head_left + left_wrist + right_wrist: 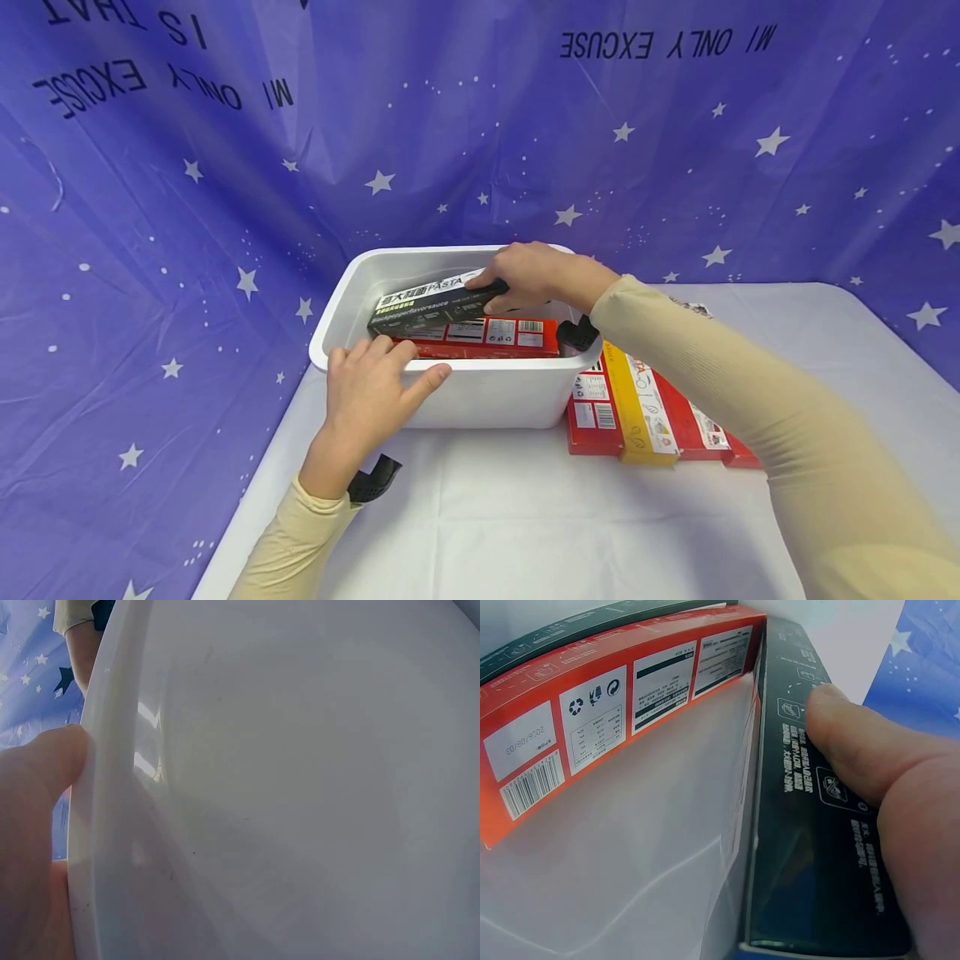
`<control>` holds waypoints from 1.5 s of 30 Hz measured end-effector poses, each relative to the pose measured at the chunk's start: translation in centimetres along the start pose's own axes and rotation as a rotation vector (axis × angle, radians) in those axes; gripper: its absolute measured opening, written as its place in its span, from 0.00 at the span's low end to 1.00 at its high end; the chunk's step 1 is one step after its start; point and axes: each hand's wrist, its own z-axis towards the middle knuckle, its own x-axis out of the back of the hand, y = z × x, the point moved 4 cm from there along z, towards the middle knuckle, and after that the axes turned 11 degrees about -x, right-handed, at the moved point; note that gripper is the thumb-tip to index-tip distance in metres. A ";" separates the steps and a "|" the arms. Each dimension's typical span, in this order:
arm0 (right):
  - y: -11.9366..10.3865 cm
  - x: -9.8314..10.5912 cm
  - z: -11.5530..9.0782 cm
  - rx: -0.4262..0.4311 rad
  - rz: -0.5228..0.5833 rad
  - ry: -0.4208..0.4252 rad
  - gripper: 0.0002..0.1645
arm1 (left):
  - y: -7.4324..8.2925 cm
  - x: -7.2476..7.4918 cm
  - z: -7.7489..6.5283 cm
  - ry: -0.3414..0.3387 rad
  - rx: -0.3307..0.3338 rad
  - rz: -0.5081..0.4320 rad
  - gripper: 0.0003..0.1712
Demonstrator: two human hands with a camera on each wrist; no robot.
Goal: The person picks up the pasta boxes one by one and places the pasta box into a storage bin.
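A white plastic bin (487,396) stands on the table. My right hand (528,271) reaches into it from the right and grips one end of a black pasta box (431,310) labelled black pepper flavour sauce. That box slants across the inside, and in the right wrist view my thumb (855,742) presses on its printed side. Below it in the head view lies a red box (487,333) along the front wall; another dark box (562,634) runs behind the red one. With fingers hooked over the front rim at the left, my left hand (367,387) holds the bin.
Right of the bin, several red boxes (592,437) and a yellow box (637,433) lie side by side on the white tablecloth (480,517), partly behind my right arm. A purple star-printed curtain (480,150) hangs close behind the bin and along the left.
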 end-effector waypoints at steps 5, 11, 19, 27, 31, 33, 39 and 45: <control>0.1 -0.2 0.1 -0.019 0.015 -0.010 0.33 | 0.1 -0.1 -0.1 -0.001 0.001 -0.006 0.32; 0.2 -0.4 0.2 -0.024 0.024 -0.022 0.34 | 0.1 -0.1 -0.2 0.001 0.000 -0.005 0.32; 0.6 -0.6 0.4 -0.026 0.026 -0.004 0.35 | 0.2 -0.2 -0.1 0.011 -0.002 -0.013 0.32; 0.9 -0.3 0.3 -0.031 0.025 0.018 0.36 | 0.2 -0.1 -0.1 0.010 -0.008 -0.009 0.32; 1.1 -0.2 0.3 -0.044 0.034 0.017 0.35 | 0.2 0.0 -0.1 0.009 -0.008 -0.009 0.33; 1.2 -0.1 0.2 -0.050 0.035 0.019 0.35 | 0.2 0.0 -0.1 0.010 -0.009 -0.008 0.32; 1.4 0.4 -0.6 -0.058 0.046 0.029 0.36 | 0.2 0.0 0.0 0.012 -0.010 -0.003 0.32; 2.3 1.1 -1.6 -0.050 0.024 0.048 0.35 | 0.1 0.0 0.0 -0.002 0.002 -0.001 0.33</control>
